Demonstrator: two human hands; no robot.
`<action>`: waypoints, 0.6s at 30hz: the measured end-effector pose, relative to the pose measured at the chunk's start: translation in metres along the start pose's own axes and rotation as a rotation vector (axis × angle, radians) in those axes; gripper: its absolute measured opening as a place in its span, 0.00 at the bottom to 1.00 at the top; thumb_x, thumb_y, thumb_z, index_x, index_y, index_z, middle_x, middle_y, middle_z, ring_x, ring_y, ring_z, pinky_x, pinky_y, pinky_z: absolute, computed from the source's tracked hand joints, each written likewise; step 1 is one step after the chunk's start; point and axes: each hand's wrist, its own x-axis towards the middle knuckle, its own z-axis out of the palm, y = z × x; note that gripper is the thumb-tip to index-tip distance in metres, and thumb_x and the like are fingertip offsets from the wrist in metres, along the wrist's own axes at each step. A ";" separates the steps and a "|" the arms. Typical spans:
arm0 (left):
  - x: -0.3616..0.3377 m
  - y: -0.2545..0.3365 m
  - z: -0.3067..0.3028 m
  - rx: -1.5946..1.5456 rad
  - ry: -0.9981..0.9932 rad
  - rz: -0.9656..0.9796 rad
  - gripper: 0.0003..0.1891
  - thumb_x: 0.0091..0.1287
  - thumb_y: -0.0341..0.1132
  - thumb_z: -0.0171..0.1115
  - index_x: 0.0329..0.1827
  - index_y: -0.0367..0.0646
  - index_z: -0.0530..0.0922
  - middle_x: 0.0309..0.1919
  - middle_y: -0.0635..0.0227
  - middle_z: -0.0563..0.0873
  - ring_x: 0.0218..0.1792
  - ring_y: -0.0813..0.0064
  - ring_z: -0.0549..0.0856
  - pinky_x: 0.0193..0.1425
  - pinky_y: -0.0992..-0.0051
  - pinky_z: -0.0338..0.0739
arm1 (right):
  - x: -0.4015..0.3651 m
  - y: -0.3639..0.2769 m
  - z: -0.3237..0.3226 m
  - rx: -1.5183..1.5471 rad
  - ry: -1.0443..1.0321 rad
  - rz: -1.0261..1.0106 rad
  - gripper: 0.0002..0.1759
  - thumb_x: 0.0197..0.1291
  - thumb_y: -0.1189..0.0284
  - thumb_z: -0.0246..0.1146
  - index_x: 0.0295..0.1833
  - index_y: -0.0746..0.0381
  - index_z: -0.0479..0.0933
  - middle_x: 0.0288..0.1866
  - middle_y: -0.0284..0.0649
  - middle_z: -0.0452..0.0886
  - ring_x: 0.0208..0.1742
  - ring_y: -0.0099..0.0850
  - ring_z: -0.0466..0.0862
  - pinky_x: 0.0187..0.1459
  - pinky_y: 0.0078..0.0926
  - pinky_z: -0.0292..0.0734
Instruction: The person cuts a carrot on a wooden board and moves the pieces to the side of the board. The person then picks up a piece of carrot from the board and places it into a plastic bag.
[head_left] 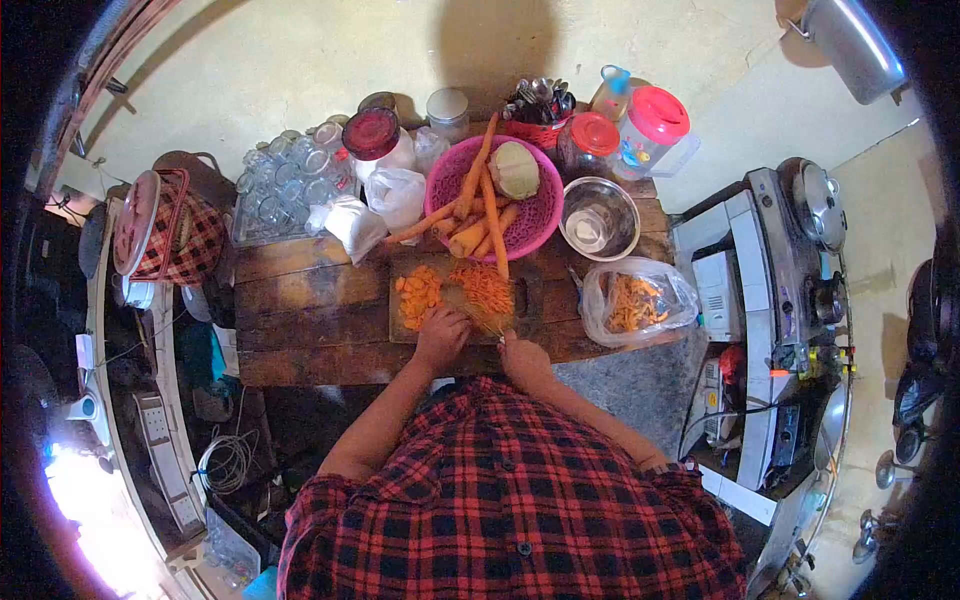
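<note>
Carrot shreds (487, 285) on cutting board (402, 335), right of carrot slices (418, 288), near middle of worktop (300, 335); right grip (525, 362) closed around knife (501, 340); left grip (443, 338) at slices' near side, hold cannot tell.

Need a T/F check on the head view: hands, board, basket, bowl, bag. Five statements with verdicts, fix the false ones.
1. Both the left hand and the right hand are at the near side of the cutting board. True.
2. On the board, the sliced carrot lies to the right of the shredded carrot. False: the slices lie to the left of the shreds.
3. The steel bowl stands to the right of the pink basket. True.
4. The pink basket holds nothing but carrots. False: a pale, rounded vegetable is in it too.
5. The clear plastic bag is empty. False: it holds orange pieces.
</note>
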 end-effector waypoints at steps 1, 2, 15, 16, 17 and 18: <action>-0.001 -0.001 0.002 0.000 0.000 -0.001 0.08 0.50 0.32 0.64 0.33 0.43 0.82 0.36 0.70 0.83 0.43 0.69 0.78 0.53 0.65 0.69 | -0.002 -0.003 -0.002 -0.035 -0.021 0.008 0.17 0.65 0.62 0.48 0.46 0.67 0.67 0.29 0.56 0.79 0.32 0.54 0.80 0.34 0.51 0.75; -0.002 -0.001 0.004 0.025 -0.014 0.009 0.08 0.50 0.33 0.64 0.33 0.43 0.82 0.37 0.70 0.83 0.44 0.70 0.78 0.55 0.64 0.67 | -0.003 -0.005 -0.004 -0.070 -0.041 0.015 0.17 0.65 0.62 0.48 0.46 0.67 0.67 0.29 0.55 0.80 0.32 0.54 0.81 0.34 0.51 0.75; -0.004 0.011 -0.013 0.092 -0.039 0.054 0.13 0.50 0.33 0.62 0.40 0.45 0.81 0.40 0.73 0.81 0.43 0.72 0.78 0.55 0.60 0.64 | 0.016 -0.013 0.009 -0.024 0.007 -0.018 0.16 0.64 0.63 0.49 0.42 0.68 0.68 0.28 0.56 0.80 0.33 0.52 0.82 0.34 0.47 0.77; -0.005 0.012 -0.014 0.092 -0.039 0.052 0.13 0.50 0.33 0.62 0.40 0.45 0.81 0.40 0.73 0.81 0.43 0.72 0.78 0.55 0.60 0.64 | 0.012 -0.014 0.011 -0.055 -0.005 0.027 0.16 0.64 0.63 0.49 0.43 0.68 0.69 0.29 0.56 0.80 0.33 0.51 0.82 0.34 0.46 0.78; -0.005 0.013 -0.015 0.122 -0.067 0.036 0.14 0.50 0.33 0.62 0.41 0.45 0.81 0.41 0.73 0.81 0.44 0.72 0.77 0.56 0.60 0.63 | 0.008 -0.014 0.013 -0.086 -0.015 0.074 0.16 0.65 0.63 0.49 0.43 0.68 0.69 0.29 0.55 0.80 0.33 0.51 0.82 0.33 0.46 0.78; -0.005 0.015 -0.016 0.150 -0.094 0.022 0.15 0.50 0.33 0.62 0.42 0.46 0.80 0.42 0.73 0.81 0.44 0.72 0.77 0.56 0.60 0.63 | 0.010 -0.010 0.020 -0.086 -0.015 0.078 0.16 0.65 0.63 0.49 0.43 0.68 0.69 0.29 0.55 0.80 0.33 0.51 0.82 0.33 0.46 0.78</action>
